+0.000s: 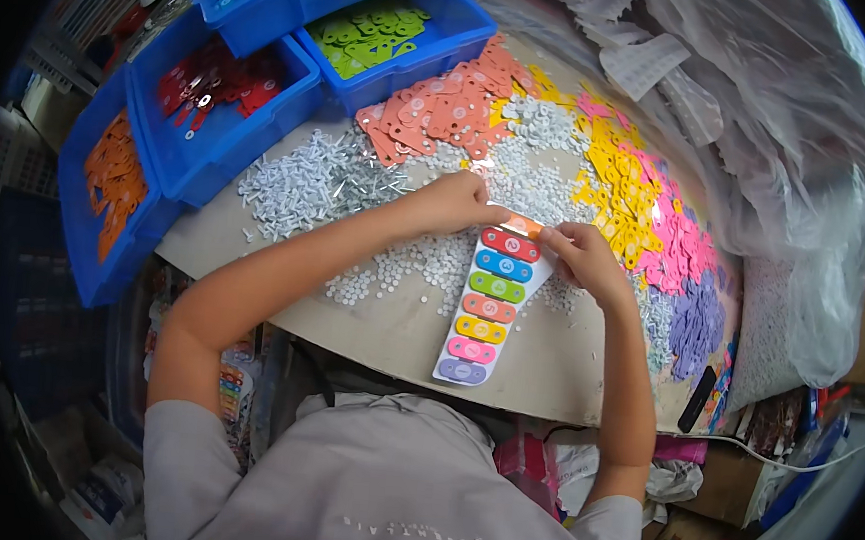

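Note:
A toy xylophone (483,309) with a white tapered base and a column of coloured bars lies on the table in front of me, its wide end away from me. At that far end is an orange bar (523,225). My left hand (454,205) is closed, thumb and finger at the left end of this bar. At its right end, my right hand (586,261) pinches with thumb and forefinger. The fingers partly hide the bar's ends. Small white plastic pieces (534,182) surround the far end, and a heap of white pins (293,185) lies beyond my left forearm.
Blue bins (188,178) at the far left hold red, green and orange plates. Loose salmon plates (444,110), yellow plates (621,188), pink plates (677,242) and purple plates (697,329) cover the table's far and right sides. Clear plastic sheeting (809,196) borders the right. A black strip (697,399) lies near the edge.

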